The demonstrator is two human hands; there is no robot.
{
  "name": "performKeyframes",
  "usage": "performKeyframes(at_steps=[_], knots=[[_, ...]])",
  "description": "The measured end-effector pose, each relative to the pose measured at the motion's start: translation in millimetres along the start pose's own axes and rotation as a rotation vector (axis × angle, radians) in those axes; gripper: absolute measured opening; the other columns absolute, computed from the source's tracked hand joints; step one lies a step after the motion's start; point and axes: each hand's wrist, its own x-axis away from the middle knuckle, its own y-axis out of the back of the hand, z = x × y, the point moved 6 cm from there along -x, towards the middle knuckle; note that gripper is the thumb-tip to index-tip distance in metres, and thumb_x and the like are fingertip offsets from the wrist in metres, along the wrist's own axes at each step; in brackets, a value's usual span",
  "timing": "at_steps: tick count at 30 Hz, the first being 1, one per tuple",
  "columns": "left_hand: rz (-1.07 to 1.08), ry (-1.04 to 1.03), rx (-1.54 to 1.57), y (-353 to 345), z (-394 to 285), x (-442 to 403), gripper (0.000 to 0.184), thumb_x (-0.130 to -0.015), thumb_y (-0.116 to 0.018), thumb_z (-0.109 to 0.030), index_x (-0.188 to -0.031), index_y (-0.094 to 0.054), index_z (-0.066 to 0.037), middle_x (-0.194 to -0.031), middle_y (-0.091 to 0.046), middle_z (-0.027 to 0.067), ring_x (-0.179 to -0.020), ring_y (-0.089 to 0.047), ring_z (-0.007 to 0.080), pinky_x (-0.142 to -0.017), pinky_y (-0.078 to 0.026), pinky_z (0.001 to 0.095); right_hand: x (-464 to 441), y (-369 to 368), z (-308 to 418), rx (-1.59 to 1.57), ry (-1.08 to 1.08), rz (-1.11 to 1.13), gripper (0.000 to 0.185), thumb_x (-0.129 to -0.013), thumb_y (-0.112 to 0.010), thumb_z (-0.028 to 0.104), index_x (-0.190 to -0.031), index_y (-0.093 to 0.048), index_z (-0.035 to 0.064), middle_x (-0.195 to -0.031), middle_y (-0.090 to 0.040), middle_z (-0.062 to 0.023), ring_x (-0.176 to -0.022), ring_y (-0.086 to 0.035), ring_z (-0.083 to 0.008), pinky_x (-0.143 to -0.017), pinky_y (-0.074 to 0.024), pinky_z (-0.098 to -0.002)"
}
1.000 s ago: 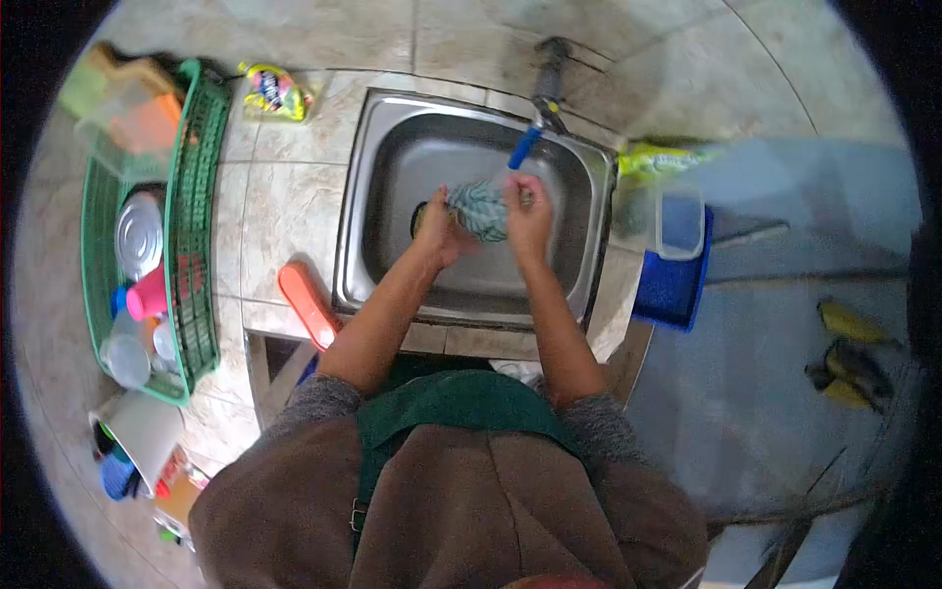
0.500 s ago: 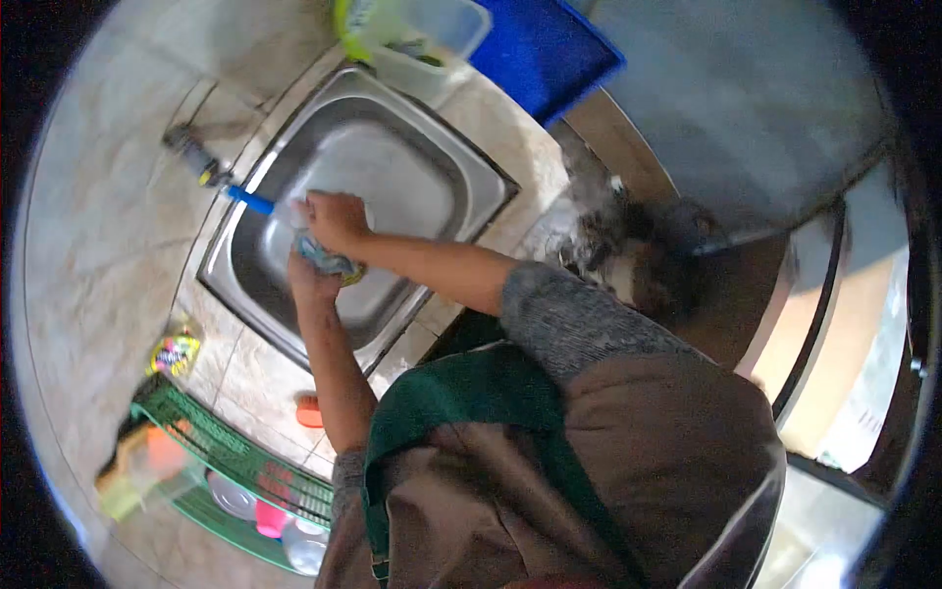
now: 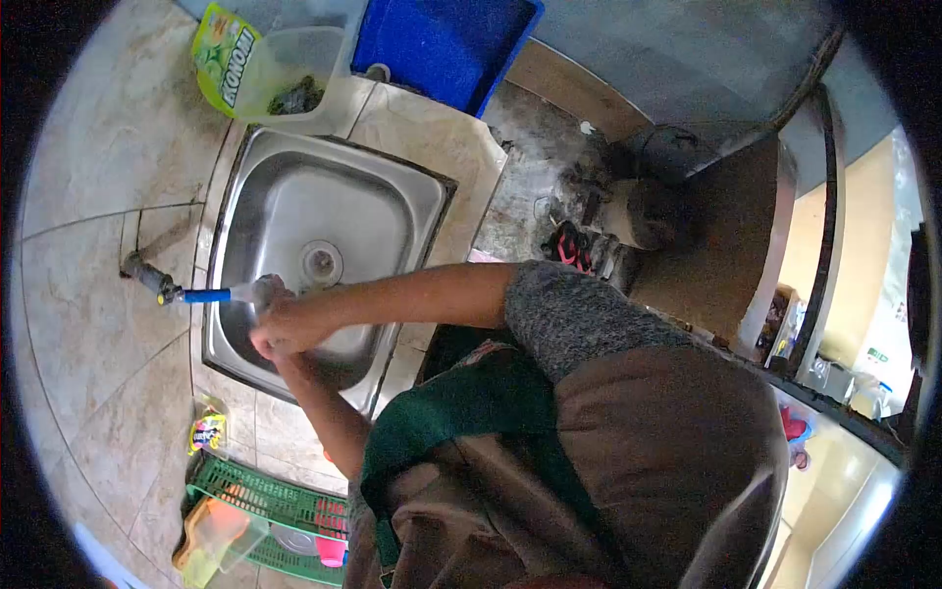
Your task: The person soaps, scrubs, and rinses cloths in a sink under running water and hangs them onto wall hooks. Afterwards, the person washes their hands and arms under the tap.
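Note:
Both hands are together over the near left corner of a steel sink point(image 3: 388, 196), by the tap's blue spout point(image 3: 206, 295). My right hand point(image 3: 292, 322) is curled and lies across the top. Below it, my left hand point(image 3: 287, 355) is mostly covered, so its fingers do not show. A greyish blurred patch shows at the spout's end beside the right fingers; whether it is water or something held, I cannot tell. The drain point(image 3: 321, 263) is visible beyond the hands.
A clear tub point(image 3: 324, 59) with dark scrubbing material and a green EKONOMI pouch point(image 3: 224, 59) stand behind the sink. Beside them is a blue tray point(image 3: 437, 49). A green rack point(image 3: 260, 501) with dishes and a yellow packet point(image 3: 208, 430) are at the lower left.
The bluish and yellow crumpled thing between my hands has gone out of sight. My hands have come closer together, the right now covering the left. The camera view has turned and shifted.

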Motion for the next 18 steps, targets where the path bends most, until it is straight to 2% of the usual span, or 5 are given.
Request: performKeyframes(at_steps=[7, 9, 12, 15, 18], knots=[[0.356, 0.078, -0.191, 28.7, -9.1, -21.8, 0.038, -0.088, -0.058, -0.027, -0.12, -0.05, -0.007, -0.121, -0.051, 0.0115, -0.108, -0.05, 0.019, -0.09, -0.044, 0.0317, -22.3, 21.7, -116.3, -0.542, -0.441, -0.157, 0.023, -0.081, -0.065, 0.031, -0.092, -0.066, 0.0107, -0.075, -0.063, -0.0068, -0.069, -0.063, -0.0202, -0.063, -0.0501, -0.0373], [0.362, 0.005, -0.034, -19.3, 5.9, -5.8, 0.024, -0.087, -0.059, -0.023, -0.103, -0.054, -0.005, -0.103, -0.055, 0.0098, -0.093, -0.053, 0.0159, -0.081, -0.046, 0.0305, 6.3, 18.4, -105.8, -1.052, -0.712, -0.046, 0.029, -0.079, -0.069, 0.029, -0.103, -0.065, 0.0123, -0.093, -0.063, -0.0109, -0.078, -0.063, -0.0211, -0.068, -0.0519, -0.0393], [0.056, -0.124, 0.173, -46.5, 26.3, 22.4, 0.014, -0.088, -0.056, -0.02, -0.088, -0.051, -0.007, -0.08, -0.052, 0.0029, -0.072, -0.052, 0.0129, -0.068, -0.048, 0.0258, 10.1, 11.2, -68.0, -1.398, -0.467, 0.002, 0.039, -0.075, -0.074, 0.025, -0.111, -0.064, 0.0111, -0.112, -0.059, -0.0142, -0.088, -0.063, -0.0234, -0.076, -0.0525, -0.0397], [0.401, 0.245, 0.333, 3.0, 24.6, 10.4, 0.013, -0.09, -0.053, -0.021, -0.09, -0.05, -0.008, -0.072, -0.045, -0.0009, -0.061, -0.045, 0.0095, -0.054, -0.044, 0.0208, 0.4, 5.3, -55.7, -1.068, -0.387, 0.122, 0.044, -0.072, -0.074, 0.015, -0.113, -0.062, 0.0049, -0.117, -0.056, -0.0141, -0.093, -0.063, -0.0264, -0.083, -0.0512, -0.0368], [0.273, 0.26, -0.175, -0.6, 15.7, 14.4, 0.016, -0.092, -0.051, -0.024, -0.094, -0.049, -0.008, -0.065, -0.038, -0.0036, -0.052, -0.036, 0.0057, -0.045, -0.035, 0.0188, -27.9, -10.1, -78.8, -0.643, -0.42, 0.125, 0.035, -0.074, -0.07, 0.013, -0.107, -0.064, 0.0063, -0.106, -0.062, -0.0098, -0.087, -0.064, -0.0272, -0.079, -0.052, -0.0361]])
